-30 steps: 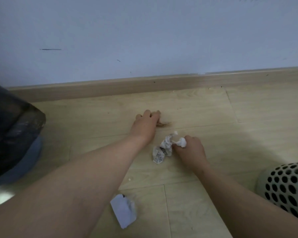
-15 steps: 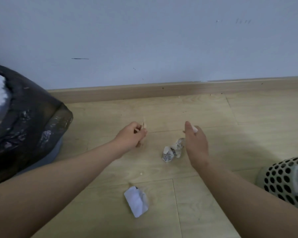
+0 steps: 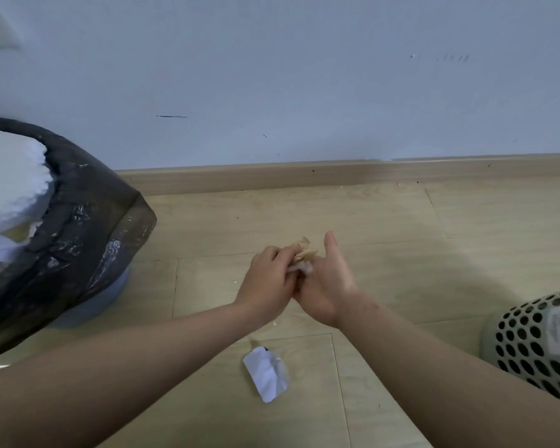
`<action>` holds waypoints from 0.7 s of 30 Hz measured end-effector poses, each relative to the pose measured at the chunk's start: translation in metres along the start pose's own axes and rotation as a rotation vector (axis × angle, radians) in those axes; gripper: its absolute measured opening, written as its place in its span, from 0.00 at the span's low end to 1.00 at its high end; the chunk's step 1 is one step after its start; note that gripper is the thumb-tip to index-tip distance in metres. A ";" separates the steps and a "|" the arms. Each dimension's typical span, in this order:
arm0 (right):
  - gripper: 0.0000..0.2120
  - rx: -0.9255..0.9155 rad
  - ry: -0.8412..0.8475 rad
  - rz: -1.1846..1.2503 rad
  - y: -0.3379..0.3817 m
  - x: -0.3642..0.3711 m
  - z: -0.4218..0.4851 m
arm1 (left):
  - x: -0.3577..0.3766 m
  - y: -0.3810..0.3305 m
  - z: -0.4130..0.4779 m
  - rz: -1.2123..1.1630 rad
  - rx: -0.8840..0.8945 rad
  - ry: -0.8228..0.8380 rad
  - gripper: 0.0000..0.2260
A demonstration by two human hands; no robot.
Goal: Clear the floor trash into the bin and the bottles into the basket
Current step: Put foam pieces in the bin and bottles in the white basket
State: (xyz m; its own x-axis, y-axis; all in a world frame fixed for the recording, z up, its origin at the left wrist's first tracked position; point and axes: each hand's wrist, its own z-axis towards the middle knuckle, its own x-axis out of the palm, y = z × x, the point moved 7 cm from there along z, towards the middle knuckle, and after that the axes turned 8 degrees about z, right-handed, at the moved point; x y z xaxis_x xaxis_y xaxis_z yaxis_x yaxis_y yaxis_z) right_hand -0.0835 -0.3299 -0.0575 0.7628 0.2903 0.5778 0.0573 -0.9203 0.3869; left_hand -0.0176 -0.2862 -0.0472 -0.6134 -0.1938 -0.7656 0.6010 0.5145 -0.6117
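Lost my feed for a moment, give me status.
Left hand and right hand together, bunching scraps. White wrapper on floor. Bin left, basket right. Path clear.

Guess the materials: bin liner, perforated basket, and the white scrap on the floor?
Bin liner: thin plastic film, dark and semi-translucent; it wrinkles and catches glossy highlights.
Perforated basket: looks like moulded rigid plastic, matte off-white, with regular round holes.
White scrap: probably paper or a thin wrapper, matte, with sharp creases and folded corners; which one is unclear.
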 end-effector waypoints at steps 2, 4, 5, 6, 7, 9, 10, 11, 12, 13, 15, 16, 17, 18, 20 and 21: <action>0.32 0.019 0.003 -0.169 -0.004 -0.009 -0.006 | 0.003 0.001 -0.004 0.025 0.063 0.044 0.18; 0.22 -0.039 -0.082 -0.437 0.000 -0.022 -0.013 | 0.009 0.004 -0.008 0.065 0.096 0.127 0.14; 0.17 -0.128 -0.151 -0.645 0.007 -0.030 -0.018 | 0.014 0.006 -0.011 0.100 0.125 0.171 0.13; 0.12 -0.257 -0.219 -0.910 0.020 -0.037 -0.023 | 0.017 0.007 -0.014 0.134 0.169 0.209 0.13; 0.11 -0.395 -0.278 -1.215 0.030 -0.044 -0.026 | 0.020 0.008 -0.018 0.180 0.212 0.241 0.12; 0.13 -0.603 -0.342 -1.723 0.038 -0.055 -0.033 | 0.023 0.011 -0.027 0.326 0.263 0.296 0.13; 0.14 -0.675 -0.344 -1.850 0.038 -0.062 -0.037 | 0.025 0.014 -0.031 0.415 0.283 0.312 0.16; 0.14 -0.742 -0.335 -1.920 0.039 -0.070 -0.041 | 0.028 0.016 -0.035 0.497 0.305 0.325 0.17; 0.17 -0.740 -0.321 -1.966 0.036 -0.078 -0.044 | 0.030 0.018 -0.040 0.552 0.321 0.339 0.16; 0.20 -0.700 -0.290 -2.036 0.031 -0.084 -0.045 | 0.031 0.019 -0.044 0.578 0.344 0.354 0.13; 0.27 -0.516 -0.217 -2.188 0.021 -0.098 -0.046 | 0.039 0.023 -0.053 0.586 0.380 0.456 0.17; 0.29 -0.382 -0.175 -2.223 0.016 -0.112 -0.044 | 0.043 0.026 -0.057 0.602 0.404 0.526 0.22; 0.30 -0.293 -0.156 -2.232 0.013 -0.118 -0.044 | 0.047 0.030 -0.060 0.640 0.453 0.579 0.27; 0.31 -0.286 -0.155 -2.238 0.012 -0.119 -0.045 | 0.048 0.029 -0.063 0.682 0.527 0.601 0.31; 0.31 -0.383 -0.186 -2.193 0.016 -0.114 -0.044 | 0.053 0.030 -0.069 0.773 0.704 0.570 0.33; 0.30 -0.410 -0.202 -2.156 0.018 -0.111 -0.044 | 0.055 0.031 -0.072 0.818 0.737 0.565 0.32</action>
State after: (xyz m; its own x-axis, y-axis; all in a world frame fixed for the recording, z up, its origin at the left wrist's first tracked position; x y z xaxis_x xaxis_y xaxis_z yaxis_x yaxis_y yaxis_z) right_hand -0.1954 -0.3670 -0.0837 -0.2191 0.4497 -0.8659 0.5845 0.7711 0.2526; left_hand -0.0691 -0.2209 -0.0941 0.0532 0.4451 -0.8939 0.9441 -0.3141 -0.1002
